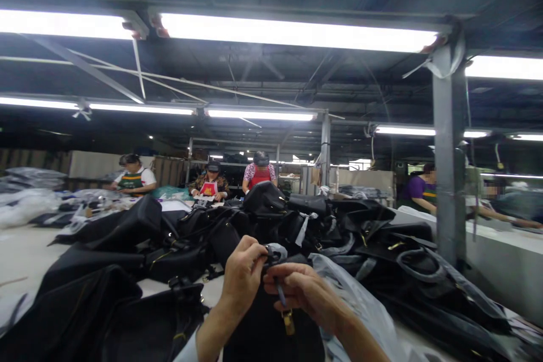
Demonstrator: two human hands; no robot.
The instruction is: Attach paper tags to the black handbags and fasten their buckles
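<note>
A pale bench [31, 244] is carrying a heap of black bags [102, 232], sprawling from nr. its L. edge across to the R. and back twd. the far edge; they're lying every which way, prob. to keep many units w/in reach. Beyond the far edge, co-workers [259, 175] are bending over their own work. On the near R. part of the bench, clear plastic sheeting [360, 291] is bunching beside the bag in work, prob. loose wrapping pushed aside.

That bag, a black one w/ a flap [254, 331], is sitting upright at the middle of the bench's near edge, prob. placed there so both hands can meet over its top. Nr. the R. edge, a handle [424, 279] is wearing greyish wrap, likely vs. scratches.

The L. hand [244, 271] is closing thumb & fingertips on a dark strap [271, 255] at the bag's top, seemingly steadying it. The R. hand [303, 291] is curling half-shut, its fingers holding a slim grey-blue strip [280, 294]; can't tell if that's a tool or strap end. Just below, a gold-tone lock [289, 322] is hanging free of both hands against the bag's front.

As for brands: a red apron [208, 189] in the bkgd. is showing a yellow mark, too small to read; no legible label is appearing on the bags or hardware.
</note>
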